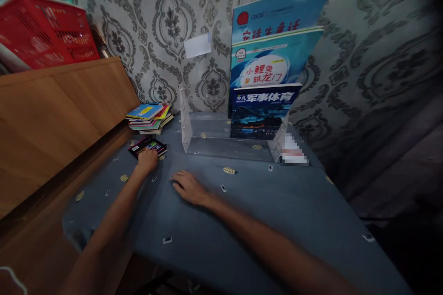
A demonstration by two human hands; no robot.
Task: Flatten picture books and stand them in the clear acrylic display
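My left hand (147,160) is closed on the near edge of a small dark booklet (148,146) lying on the blue-grey tablecloth (263,203). Just behind it sits a stack of several colourful thin books (149,118). My right hand (188,187) rests palm down on the cloth, fingers flat and pointing left, holding nothing. A clear acrylic book stand (207,138) stands behind the hands, with three books upright in its right part: a dark blue one (263,110) in front, and a light blue one (273,62) with a taller blue one (280,9) behind.
A wooden cabinet (55,115) borders the table on the left, with a red plastic basket (44,32) on top. Patterned wallpaper (166,23) with a white card (197,46) on it backs the table. A blurred white item (294,152) lies right of the stand.
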